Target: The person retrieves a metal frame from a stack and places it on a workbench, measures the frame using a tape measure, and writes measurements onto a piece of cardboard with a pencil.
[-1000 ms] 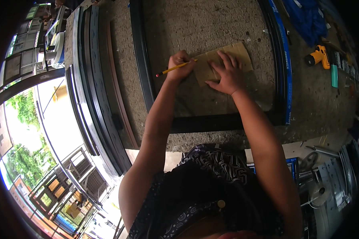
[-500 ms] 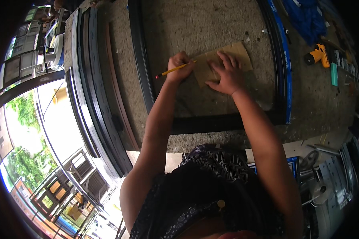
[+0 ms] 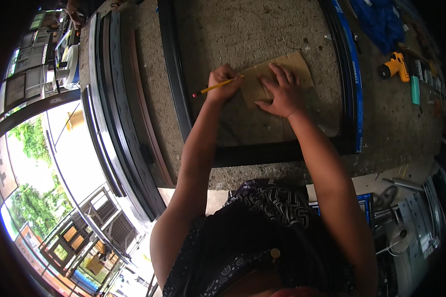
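A piece of brown cardboard point(image 3: 299, 64) lies inside a black frame point(image 3: 255, 154) on a rough, worn tabletop point(image 3: 252, 34). My left hand point(image 3: 223, 85) is closed around a yellow pencil point(image 3: 206, 90), whose eraser end points left. The pencil's tip is at the cardboard's left edge, partly hidden by my fingers. Flat on the cardboard rests my right hand point(image 3: 284, 93), fingers spread, pressing it from above.
Long dark metal bars point(image 3: 115, 99) lie along the table's left side. To the right are a yellow and black cordless drill point(image 3: 395, 67), a teal-handled tool point(image 3: 415, 90) and a blue cloth point(image 3: 379, 24). Another person's hand point(image 3: 74, 12) shows at the far upper left.
Both my hands, the pencil and the cardboard stay in nearly the same place. At the far upper left, the other person's hand has come further into view.
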A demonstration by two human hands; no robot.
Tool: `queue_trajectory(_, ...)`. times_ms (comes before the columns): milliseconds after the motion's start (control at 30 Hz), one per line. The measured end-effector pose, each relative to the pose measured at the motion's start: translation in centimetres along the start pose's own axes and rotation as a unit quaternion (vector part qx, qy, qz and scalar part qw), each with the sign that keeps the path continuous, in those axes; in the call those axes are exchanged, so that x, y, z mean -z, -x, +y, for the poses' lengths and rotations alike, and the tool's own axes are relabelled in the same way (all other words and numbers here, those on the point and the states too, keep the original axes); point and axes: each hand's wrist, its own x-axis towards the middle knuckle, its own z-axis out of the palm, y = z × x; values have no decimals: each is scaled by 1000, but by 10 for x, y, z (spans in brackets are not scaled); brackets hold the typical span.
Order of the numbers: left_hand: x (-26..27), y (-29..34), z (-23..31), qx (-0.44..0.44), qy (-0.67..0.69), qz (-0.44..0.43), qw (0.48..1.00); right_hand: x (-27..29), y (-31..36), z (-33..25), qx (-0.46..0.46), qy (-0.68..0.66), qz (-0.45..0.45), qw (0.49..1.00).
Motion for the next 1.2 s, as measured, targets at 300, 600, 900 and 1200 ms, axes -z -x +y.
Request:
queue_trajectory(300, -1, -4, -8, 48, 65, 137, 987, -4, 4, 2, 1, 20, -15, 1000)
queue_trajectory(600, 71, 97, 73, -71, -312, 252, 913, 21, 10, 7, -25, -203, -36, 978)
queue_trajectory(900, 111, 214, 53, 168, -280, 122, 937, 131, 130, 117, -304, 192, 215, 908)
queue_trajectory(1200, 105, 209, 42, 177, -290, 188, 922, 98, 142, 150, -381, -125, 16, 916)
